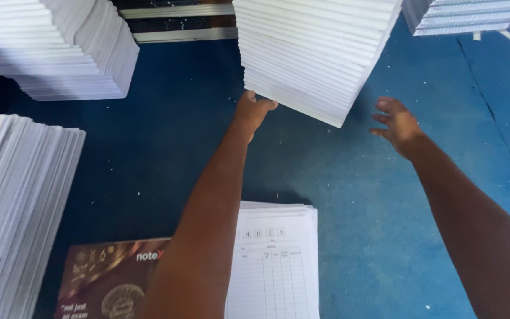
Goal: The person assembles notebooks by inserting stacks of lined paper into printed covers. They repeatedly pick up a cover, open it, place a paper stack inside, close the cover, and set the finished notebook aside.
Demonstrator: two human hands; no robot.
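My left hand reaches forward and touches the lower left edge of a tall stack of white paper sheets; its fingers press on the stack's side. My right hand hovers to the right of that stack with fingers spread, holding nothing and a short way from the paper. Below my left arm lies a low pile of white ruled sheets with a printed table on top. A dark brown printed cover lies beside it at the lower left.
A blue carpet covers the floor. More white paper stacks stand at the upper left, the left edge and the upper right. A metal rail runs along the top.
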